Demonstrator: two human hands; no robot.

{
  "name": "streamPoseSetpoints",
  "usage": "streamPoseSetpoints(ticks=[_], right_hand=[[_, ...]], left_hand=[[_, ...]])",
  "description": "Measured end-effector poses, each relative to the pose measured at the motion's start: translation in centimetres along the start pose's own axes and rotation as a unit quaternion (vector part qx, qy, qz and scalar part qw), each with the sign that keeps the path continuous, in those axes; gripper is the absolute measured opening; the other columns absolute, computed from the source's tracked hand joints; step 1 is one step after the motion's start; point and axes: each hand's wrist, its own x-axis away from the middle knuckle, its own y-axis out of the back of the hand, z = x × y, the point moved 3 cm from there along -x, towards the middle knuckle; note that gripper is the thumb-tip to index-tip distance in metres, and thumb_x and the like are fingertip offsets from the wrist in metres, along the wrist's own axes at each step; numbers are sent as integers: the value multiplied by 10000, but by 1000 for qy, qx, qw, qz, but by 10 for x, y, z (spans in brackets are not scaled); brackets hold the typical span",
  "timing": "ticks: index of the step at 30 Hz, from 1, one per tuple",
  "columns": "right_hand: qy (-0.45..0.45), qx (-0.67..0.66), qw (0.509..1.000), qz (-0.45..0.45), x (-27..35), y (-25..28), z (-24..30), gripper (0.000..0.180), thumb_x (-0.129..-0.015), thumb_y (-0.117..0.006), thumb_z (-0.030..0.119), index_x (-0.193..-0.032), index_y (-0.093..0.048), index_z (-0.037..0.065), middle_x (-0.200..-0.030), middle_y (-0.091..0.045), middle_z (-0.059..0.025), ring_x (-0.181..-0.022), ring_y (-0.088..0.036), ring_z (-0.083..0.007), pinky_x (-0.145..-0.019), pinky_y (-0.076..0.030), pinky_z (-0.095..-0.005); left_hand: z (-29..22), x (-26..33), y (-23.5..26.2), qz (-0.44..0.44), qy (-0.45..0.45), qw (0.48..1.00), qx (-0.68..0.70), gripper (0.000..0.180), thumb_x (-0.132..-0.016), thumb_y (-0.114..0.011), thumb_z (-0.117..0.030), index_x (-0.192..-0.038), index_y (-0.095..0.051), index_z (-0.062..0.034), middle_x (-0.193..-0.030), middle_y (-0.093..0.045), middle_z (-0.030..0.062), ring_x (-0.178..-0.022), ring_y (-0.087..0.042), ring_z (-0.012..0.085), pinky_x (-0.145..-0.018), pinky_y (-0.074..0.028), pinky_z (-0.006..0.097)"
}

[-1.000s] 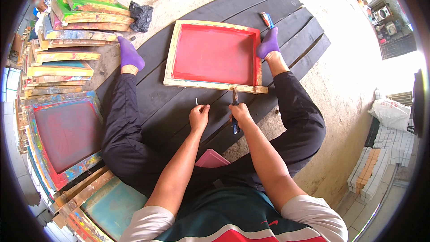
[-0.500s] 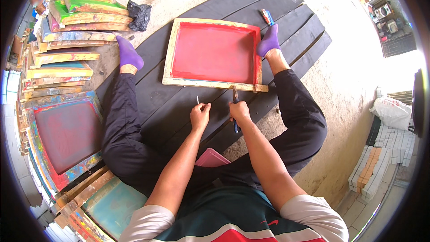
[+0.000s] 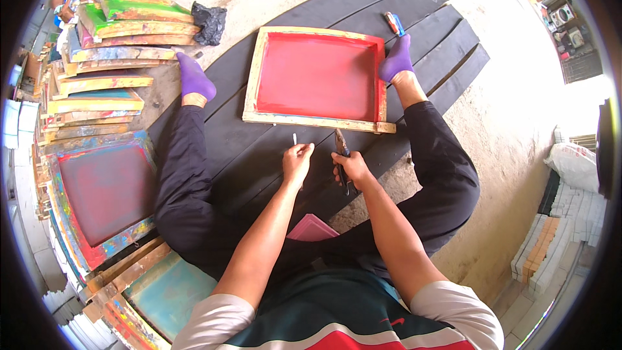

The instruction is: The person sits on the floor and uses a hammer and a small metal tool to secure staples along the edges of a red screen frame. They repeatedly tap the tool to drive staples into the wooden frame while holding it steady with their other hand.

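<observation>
- From my remote seat: black surface [image 3: 256, 149], matte slats, open seams.
- On it, a rectangular wooden frame [image 3: 311, 120], paint-smeared; its walls enclose a red panel [image 3: 317, 74].
- Crumpled black plastic bag [image 3: 208, 24] beyond, contents hidden from me.
- Right hand [image 3: 354, 167]: fingers wrapped round pliers [image 3: 340, 140], brownish metal nose near the frame.
- Left hand [image 3: 297, 165]: fingers together on a thin white stick [image 3: 295, 138], over the slats.
</observation>
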Motion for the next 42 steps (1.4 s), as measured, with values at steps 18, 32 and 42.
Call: streamPoseSetpoints(ticks=[18, 32, 42], right_hand=[[4, 131, 969, 210, 1, -96, 24, 384, -932, -717, 183, -1252, -604, 5, -1006, -710, -116, -845, -701, -193, -673, -578, -354], [62, 112, 976, 174, 11, -76, 25, 282, -955, -699, 174, -1131, -615, -29, -857, -663, -93, -701, -652, -178, -586, -538, -341], [58, 100, 993, -22, 14, 10, 6, 296, -1017, -654, 304, -1040, -612, 12, -888, -657, -59, -747, -664, -156, -558, -489, -329]], left_hand=[[3, -20, 82, -34, 187, 941, 281, 166, -962, -750, -236, -1029, -649, -122, -907, -615, -17, -591, -478, 57, -512, -388, 248], [26, -92, 179, -293, 16, 947, -128, 198, -834, -861, -222, -902, -769, -59, -847, -769, 102, -764, -728, 227, -719, -553, 380], [16, -62, 139, -249, -35, 956, -154, 263, -887, -784, -316, -960, -749, -66, -863, -711, 100, -813, -693, 277, -728, -529, 425]])
